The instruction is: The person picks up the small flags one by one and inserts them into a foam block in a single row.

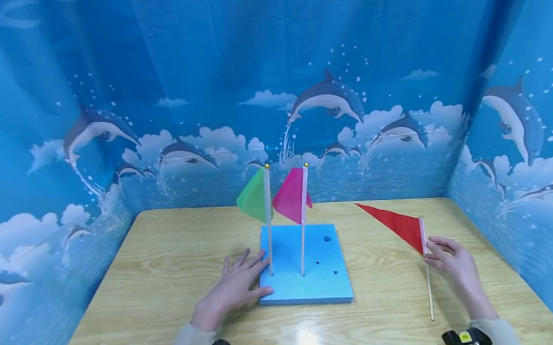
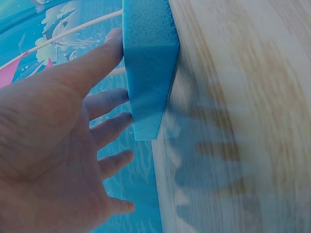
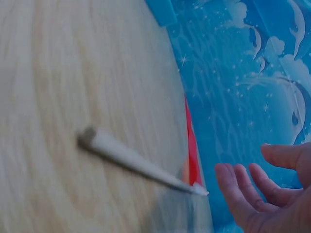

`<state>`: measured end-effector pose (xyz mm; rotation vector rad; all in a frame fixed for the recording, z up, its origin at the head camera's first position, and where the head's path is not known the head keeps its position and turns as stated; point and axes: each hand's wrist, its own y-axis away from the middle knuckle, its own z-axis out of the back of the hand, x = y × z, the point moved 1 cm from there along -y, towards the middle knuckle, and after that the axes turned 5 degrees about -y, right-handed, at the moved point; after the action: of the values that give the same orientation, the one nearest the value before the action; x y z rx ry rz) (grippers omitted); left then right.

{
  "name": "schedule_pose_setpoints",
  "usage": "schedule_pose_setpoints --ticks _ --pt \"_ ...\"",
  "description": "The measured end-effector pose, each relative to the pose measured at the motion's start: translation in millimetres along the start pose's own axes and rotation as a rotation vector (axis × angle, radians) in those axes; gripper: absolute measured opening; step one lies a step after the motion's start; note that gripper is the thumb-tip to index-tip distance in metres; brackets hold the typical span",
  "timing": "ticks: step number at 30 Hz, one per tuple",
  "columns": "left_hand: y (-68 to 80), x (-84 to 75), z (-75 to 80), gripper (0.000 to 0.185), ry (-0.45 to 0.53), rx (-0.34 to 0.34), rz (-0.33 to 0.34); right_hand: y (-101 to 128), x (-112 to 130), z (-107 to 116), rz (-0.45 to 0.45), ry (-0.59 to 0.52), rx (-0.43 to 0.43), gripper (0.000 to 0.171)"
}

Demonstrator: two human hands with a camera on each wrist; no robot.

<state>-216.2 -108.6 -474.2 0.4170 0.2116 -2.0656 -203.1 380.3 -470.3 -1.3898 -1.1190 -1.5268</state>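
Observation:
A blue foam board [image 1: 302, 296] lies on the table, with a green flag [image 1: 253, 197] and a pink flag [image 1: 291, 196] upright in two of its holes. My left hand [image 1: 235, 284] rests at the board's left edge, fingers spread. In the left wrist view the thumb and some fingertips touch the board's side [image 2: 150, 82]. Off to the right, a red flag [image 1: 399, 227] lies with its thin stick pointing toward me. My right hand [image 1: 453, 260] is beside that stick; in the right wrist view its loosely bent fingers [image 3: 233, 194] stand apart from the stick [image 3: 141, 160].
Several holes show in the right part of the board, one larger than the others. The wooden table [image 1: 164, 267] is enclosed on the far, left and right sides by a blue dolphin-print curtain [image 1: 224, 87].

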Motion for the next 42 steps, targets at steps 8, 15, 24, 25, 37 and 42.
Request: schedule_pose_setpoints --ticks 8,15,24,25,37,42 --pt "-0.6 0.7 -0.2 0.071 -0.003 0.002 -0.005 -6 -8 16 -0.106 0.180 0.086 0.056" --pt "-0.6 1.5 -1.1 0.070 -0.001 -0.006 -0.007 -14 -11 21 -0.130 0.301 0.129 0.053" --pt "0.3 0.1 0.0 0.071 0.002 -0.006 -0.006 -22 -10 14 -0.098 0.481 0.145 0.039" --pt "0.2 0.1 0.0 0.071 0.002 -0.006 -0.006 -22 -9 13 -0.104 0.499 0.142 0.037" --pt "-1.1 1.2 -1.3 0.071 -0.001 -0.008 0.003 -24 -10 11 -0.054 0.641 0.130 0.030" --pt "-1.0 0.1 -0.5 0.071 -0.002 -0.005 0.004 -22 -8 13 -0.062 0.601 0.115 0.033"
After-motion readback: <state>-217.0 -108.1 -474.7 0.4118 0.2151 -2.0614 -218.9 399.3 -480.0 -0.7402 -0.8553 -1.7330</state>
